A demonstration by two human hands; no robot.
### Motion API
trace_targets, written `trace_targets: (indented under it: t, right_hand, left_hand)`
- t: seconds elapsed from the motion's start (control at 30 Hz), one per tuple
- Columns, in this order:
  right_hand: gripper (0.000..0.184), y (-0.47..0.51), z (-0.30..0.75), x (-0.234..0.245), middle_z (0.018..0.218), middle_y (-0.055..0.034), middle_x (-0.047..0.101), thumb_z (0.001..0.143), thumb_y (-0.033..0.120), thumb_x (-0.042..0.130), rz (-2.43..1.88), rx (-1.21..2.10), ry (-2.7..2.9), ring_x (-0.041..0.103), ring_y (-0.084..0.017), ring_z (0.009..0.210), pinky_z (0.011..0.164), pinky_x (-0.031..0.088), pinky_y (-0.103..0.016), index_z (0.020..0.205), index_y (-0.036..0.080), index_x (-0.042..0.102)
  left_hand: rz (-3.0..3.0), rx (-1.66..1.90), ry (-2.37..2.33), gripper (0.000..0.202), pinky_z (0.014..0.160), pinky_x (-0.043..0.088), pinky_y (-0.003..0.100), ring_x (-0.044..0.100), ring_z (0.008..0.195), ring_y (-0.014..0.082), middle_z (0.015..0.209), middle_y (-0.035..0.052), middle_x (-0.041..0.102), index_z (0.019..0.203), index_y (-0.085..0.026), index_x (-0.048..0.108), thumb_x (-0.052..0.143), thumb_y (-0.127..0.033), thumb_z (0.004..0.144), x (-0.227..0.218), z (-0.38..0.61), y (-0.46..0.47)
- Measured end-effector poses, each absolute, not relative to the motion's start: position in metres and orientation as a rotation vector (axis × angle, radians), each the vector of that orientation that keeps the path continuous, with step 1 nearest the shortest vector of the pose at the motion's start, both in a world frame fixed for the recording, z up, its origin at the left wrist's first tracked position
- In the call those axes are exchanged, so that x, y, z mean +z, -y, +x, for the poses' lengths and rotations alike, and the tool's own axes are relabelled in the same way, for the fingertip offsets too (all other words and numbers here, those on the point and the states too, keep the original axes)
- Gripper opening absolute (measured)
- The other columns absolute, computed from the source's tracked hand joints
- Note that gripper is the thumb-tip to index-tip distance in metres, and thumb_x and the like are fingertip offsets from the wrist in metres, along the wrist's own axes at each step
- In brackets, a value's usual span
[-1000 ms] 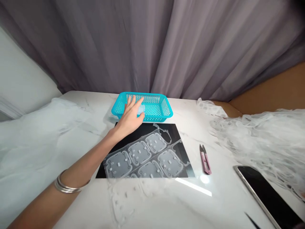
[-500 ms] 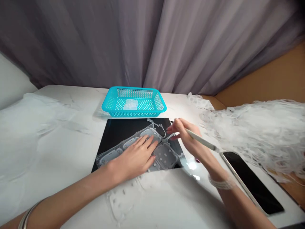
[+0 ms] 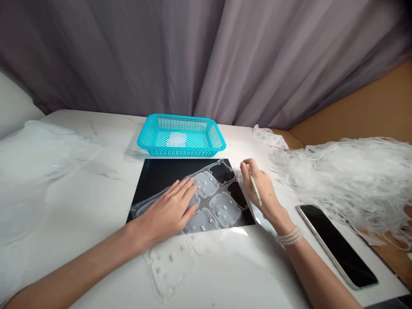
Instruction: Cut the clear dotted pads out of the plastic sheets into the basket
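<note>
My left hand [image 3: 172, 208] lies flat with fingers stretched over a clear plastic sheet [image 3: 225, 207] that has several rounded, square-like outlines and small raised shapes. Under the sheet is a black mat [image 3: 162, 174]. At the sheet's upper right, two outlines are open gaps where the black shows through. My right hand [image 3: 262, 189] is closed around a slim, pale, pen-like tool [image 3: 255, 189], just off the mat's right edge; its tip is hidden by the fingers. Part of the clear plastic [image 3: 165, 270] reaches past the mat's front onto the white table.
A blue perforated basket [image 3: 185, 152] stands behind the mat with a whitish translucent piece [image 3: 176, 139] inside. To the right lie a phone [image 3: 337, 246] and a large heap of translucent plastic scraps [image 3: 347, 171]. More translucent sheets [image 3: 41, 159] are piled at the left.
My right hand has drawn back from the sheet, its tool now more upright. The strip that stuck up at the sheet's upper right now lies flat. My left hand has slid left and down.
</note>
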State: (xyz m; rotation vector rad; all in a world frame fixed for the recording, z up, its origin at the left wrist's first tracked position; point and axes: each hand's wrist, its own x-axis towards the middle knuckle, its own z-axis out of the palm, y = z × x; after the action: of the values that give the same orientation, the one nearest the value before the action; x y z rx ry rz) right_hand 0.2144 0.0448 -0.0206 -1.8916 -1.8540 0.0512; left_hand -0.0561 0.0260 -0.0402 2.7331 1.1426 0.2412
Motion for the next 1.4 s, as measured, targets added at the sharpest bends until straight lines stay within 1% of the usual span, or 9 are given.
trace_targets:
  t: [0.07, 0.13, 0.27, 0.4, 0.67, 0.83, 1.07, 1.3, 1.4]
  right_hand:
    - [0.043, -0.038, 0.203, -0.015, 0.095, -0.0111, 0.072, 0.103, 0.053, 0.029, -1.801, 0.216, 1.659, 0.069, -0.027, 0.081, 0.076, 0.047, -0.039, 0.123, 0.021, 0.05]
    - [0.045, -0.03, 0.183, -0.013, 0.1, -0.0103, 0.073, 0.1, 0.055, 0.038, -1.694, 0.411, 1.536, 0.069, -0.025, 0.082, 0.075, 0.048, -0.037, 0.126, 0.022, 0.051]
    - [0.032, -0.013, 0.144, -0.015, 0.095, -0.0063, 0.073, 0.097, 0.049, 0.051, -1.543, 0.761, 1.552, 0.068, -0.02, 0.08, 0.07, 0.049, -0.032, 0.107, 0.021, 0.062]
    - [0.027, -0.009, 0.128, -0.018, 0.087, -0.0026, 0.073, 0.097, 0.041, 0.053, -1.489, 0.886, 1.727, 0.066, -0.018, 0.078, 0.068, 0.047, -0.03, 0.089, 0.021, 0.069]
    - [0.025, -0.016, 0.126, -0.019, 0.082, -0.0008, 0.071, 0.098, 0.032, 0.052, -1.49, 0.768, 1.91, 0.062, -0.015, 0.07, 0.062, 0.044, -0.028, 0.087, 0.021, 0.071]
    - [0.029, -0.015, 0.119, -0.023, 0.082, -0.0022, 0.068, 0.101, 0.031, 0.048, -1.459, 0.666, 2.011, 0.058, -0.014, 0.067, 0.062, 0.043, -0.03, 0.08, 0.021, 0.065]
    - [0.027, -0.002, 0.134, -0.028, 0.079, -0.0042, 0.064, 0.102, 0.032, 0.046, -1.433, 0.541, 2.161, 0.055, -0.016, 0.066, 0.062, 0.044, -0.031, 0.086, 0.02, 0.064]
    - [0.034, -0.012, 0.124, -0.025, 0.087, -0.0096, 0.063, 0.104, 0.024, 0.035, -1.315, 0.356, 2.306, 0.059, -0.02, 0.077, 0.069, 0.052, -0.035, 0.097, 0.017, 0.067]
    - [0.034, -0.019, 0.123, -0.031, 0.103, -0.016, 0.066, 0.103, 0.021, 0.034, -1.257, 0.201, 2.388, 0.061, -0.027, 0.097, 0.085, 0.054, -0.045, 0.113, 0.014, 0.066]
  left_hand:
    - [2.77, 0.262, -1.132, 0.054, 0.121, 0.031, 0.046, 0.033, 0.147, 0.0272, 0.156, 0.0158, 0.039, 0.148, -0.006, 0.043, 0.035, -0.036, 0.104, -0.045, -0.064, -0.026]
    - [2.838, 0.291, -1.123, 0.053, 0.12, 0.033, 0.047, 0.035, 0.146, 0.0294, 0.155, 0.0167, 0.042, 0.146, -0.007, 0.046, 0.036, -0.035, 0.103, -0.05, -0.066, -0.023]
    - [2.96, 0.347, -1.129, 0.049, 0.116, 0.037, 0.05, 0.04, 0.143, 0.0352, 0.15, 0.022, 0.047, 0.14, -0.002, 0.052, 0.036, -0.029, 0.102, -0.057, -0.061, -0.017]
    - [3.019, 0.362, -1.144, 0.048, 0.114, 0.038, 0.053, 0.041, 0.141, 0.0391, 0.145, 0.0267, 0.05, 0.137, 0.002, 0.052, 0.035, -0.026, 0.101, -0.06, -0.059, -0.013]
    - [2.994, 0.321, -1.168, 0.047, 0.113, 0.038, 0.054, 0.041, 0.14, 0.0404, 0.145, 0.0287, 0.049, 0.137, 0.0, 0.052, 0.036, -0.025, 0.101, -0.056, -0.058, -0.011]
    - [2.984, 0.295, -1.181, 0.047, 0.113, 0.038, 0.054, 0.04, 0.141, 0.0402, 0.146, 0.029, 0.048, 0.136, 0.0, 0.052, 0.035, -0.026, 0.101, -0.054, -0.057, -0.011]
    - [2.986, 0.262, -1.211, 0.047, 0.114, 0.038, 0.051, 0.041, 0.141, 0.0379, 0.146, 0.0271, 0.049, 0.137, 0.0, 0.051, 0.035, -0.027, 0.101, -0.054, -0.057, -0.011]
    - [3.047, 0.268, -1.154, 0.046, 0.113, 0.037, 0.053, 0.043, 0.139, 0.0407, 0.144, 0.0304, 0.049, 0.134, 0.002, 0.051, 0.036, -0.026, 0.1, -0.054, -0.058, -0.011]
    - [3.036, 0.246, -1.155, 0.047, 0.114, 0.036, 0.053, 0.042, 0.14, 0.0393, 0.145, 0.0293, 0.049, 0.136, 0.002, 0.049, 0.035, -0.026, 0.1, -0.054, -0.059, -0.011]
